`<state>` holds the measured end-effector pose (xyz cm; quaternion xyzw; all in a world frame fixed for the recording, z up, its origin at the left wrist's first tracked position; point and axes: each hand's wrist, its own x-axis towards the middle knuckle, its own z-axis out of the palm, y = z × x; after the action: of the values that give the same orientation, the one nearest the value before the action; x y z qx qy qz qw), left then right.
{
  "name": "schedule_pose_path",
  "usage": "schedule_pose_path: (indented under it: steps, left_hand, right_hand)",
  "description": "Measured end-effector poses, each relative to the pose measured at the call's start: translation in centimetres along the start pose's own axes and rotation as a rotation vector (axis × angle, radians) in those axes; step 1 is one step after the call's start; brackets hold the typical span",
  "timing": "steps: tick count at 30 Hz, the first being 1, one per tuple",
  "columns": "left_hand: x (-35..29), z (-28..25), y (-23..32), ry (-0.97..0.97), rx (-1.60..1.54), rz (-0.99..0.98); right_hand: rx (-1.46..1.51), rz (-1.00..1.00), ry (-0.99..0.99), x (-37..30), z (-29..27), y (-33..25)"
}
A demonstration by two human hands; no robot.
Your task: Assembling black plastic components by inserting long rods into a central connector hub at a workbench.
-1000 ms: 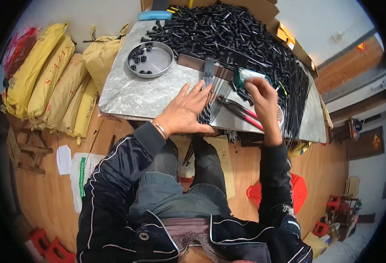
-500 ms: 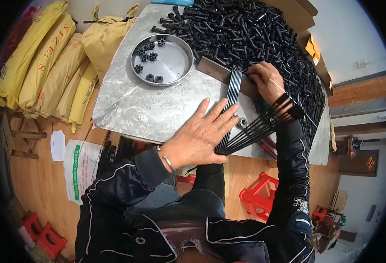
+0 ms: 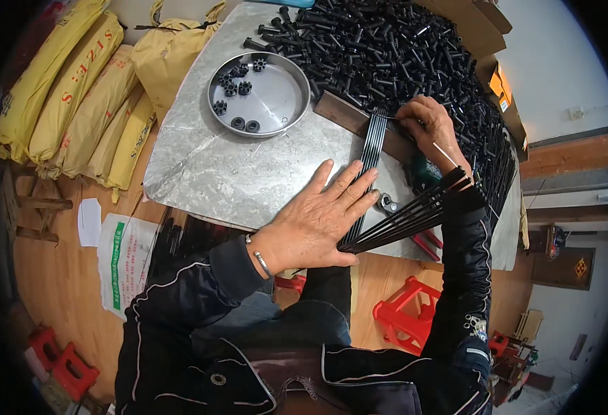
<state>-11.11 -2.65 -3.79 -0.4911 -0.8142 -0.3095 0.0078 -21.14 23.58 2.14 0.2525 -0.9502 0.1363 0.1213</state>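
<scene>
My left hand (image 3: 321,221) lies flat with its fingers spread over a row of thin dark metal ribs (image 3: 374,142), like umbrella ribs. The row's far ends rest across a brown metal bar (image 3: 342,113). From beneath the left palm, long black rods (image 3: 404,223) fan out to the right and cross over my right wrist. My right hand (image 3: 429,126) is closed in a pinch just right of the ribs' far ends, on what looks like a thin wire. A pale strand of it (image 3: 445,153) shows by the wrist. The fingertips are partly hidden.
A large heap of black bolt-like parts (image 3: 387,52) covers the table's far side. A round metal tray (image 3: 304,114) holds several black notched rings. Red-handled pliers (image 3: 425,243) lie near the front edge. Yellow sacks (image 3: 76,90) stand left; a red stool (image 3: 407,315) is below.
The view has shifted slightly. My right hand has drawn a little to the right of the ribs' ends, and a fine line now shows between them. The left hand stays spread on the ribs.
</scene>
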Motion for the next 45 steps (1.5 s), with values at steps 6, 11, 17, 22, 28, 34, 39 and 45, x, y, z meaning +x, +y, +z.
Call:
schedule_pose_path:
  steps: [6,11,17,22,28,34,39,45]
  left_hand:
    - [0.1,0.0,0.0,-0.031,0.024,-0.011]
    - [0.1,-0.3,0.2,-0.053,0.034,-0.021]
    - [0.0,-0.1,0.1,-0.042,0.018,-0.017]
    - [-0.3,0.1,0.1,-0.004,-0.005,-0.012]
    - [-0.2,0.2,0.1,0.024,-0.01,0.001]
    - [-0.3,0.2,0.0,-0.005,0.008,-0.023]
    - [-0.2,0.2,0.0,-0.001,0.014,-0.016]
    - [-0.2,0.0,0.0,-0.017,0.021,-0.011]
  right_hand:
    - [0.142,0.129,-0.056,-0.8,0.2,-1.1]
    - [0.099,0.163,-0.058,-0.9,0.1,-1.1]
    - [0.118,0.189,-0.091,-0.9,0.2,-1.2]
    - [0.111,0.175,-0.072,-0.7,0.4,-0.9]
    - [0.188,0.166,-0.053,-0.9,0.7,-0.4]
    - [0.205,0.068,-0.077,-0.4,0.9,-1.5]
    - [0.374,0.16,-0.095,-0.7,1.0,-1.4]
    - [0.396,0.227,-0.008,-1.4,2.2,-1.8]
